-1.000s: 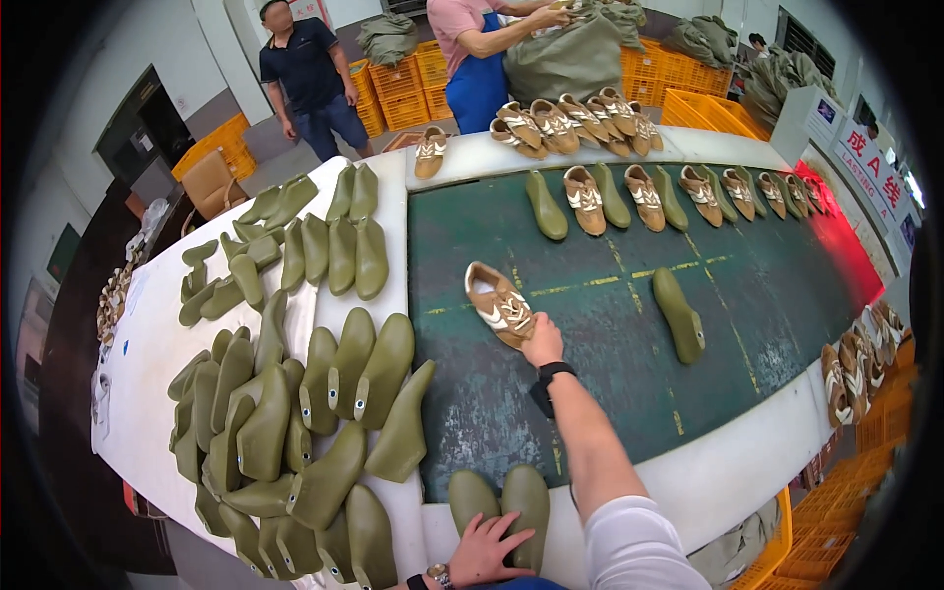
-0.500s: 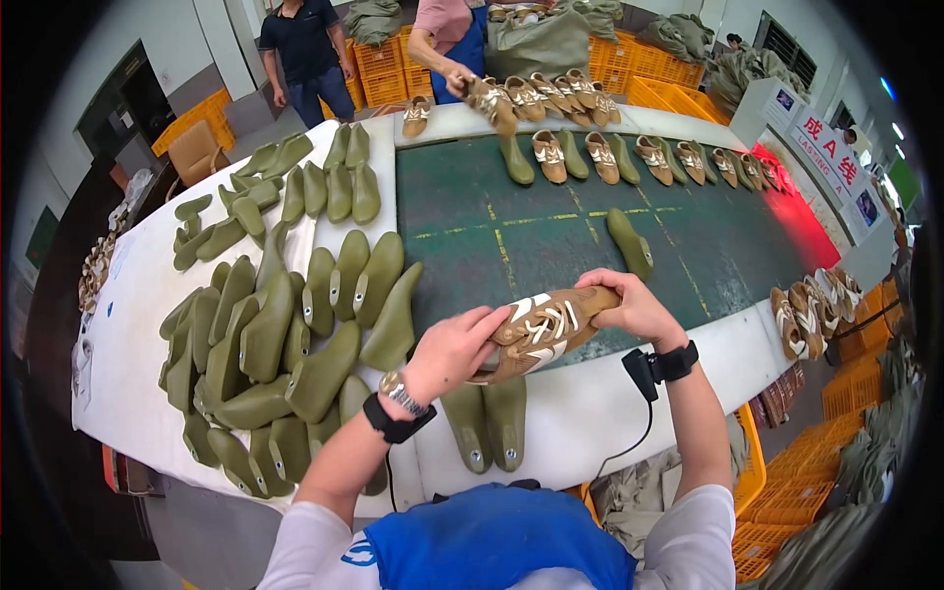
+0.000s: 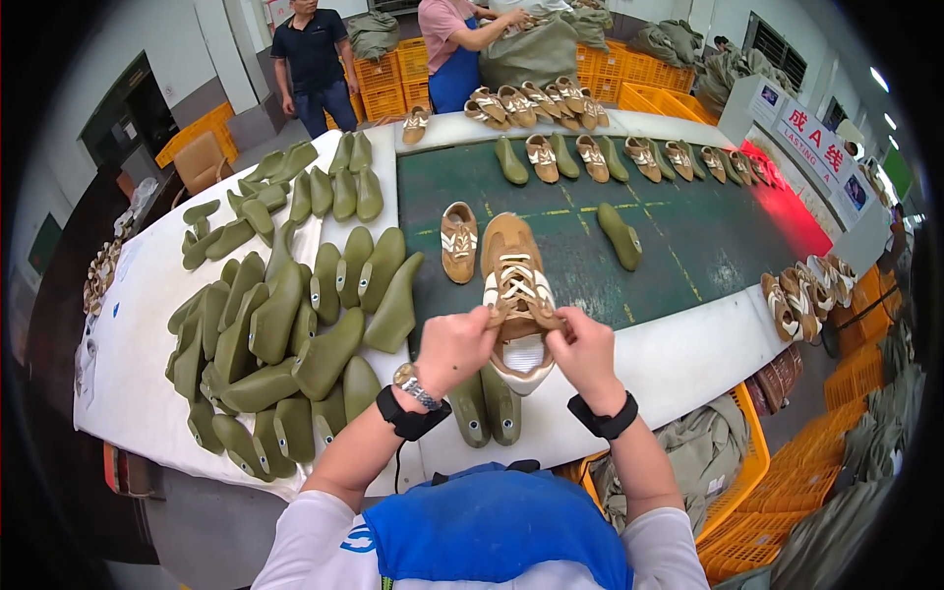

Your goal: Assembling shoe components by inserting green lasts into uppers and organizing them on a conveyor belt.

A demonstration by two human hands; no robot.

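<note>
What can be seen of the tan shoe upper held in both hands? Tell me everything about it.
The tan suede-looking shoe upper with white laces is held up over the near edge of the green belt, toe pointing away from the person. Pale stripes cross its side; its open heel end shows a whitish lining. The left hand pinches its left rim and the right hand its right rim, spreading the opening. It looks soft and unlasted. It appears to touch only the hands.

The room is a workshop with pale walls (image 3: 236, 39) and a grey floor (image 3: 211, 536), where a long white bench (image 3: 147, 295) with a dark green belt (image 3: 708, 236) stands among stacked orange crates (image 3: 393, 79), a tan chair (image 3: 197, 162) and bright ceiling lamps (image 3: 877, 79).
</note>
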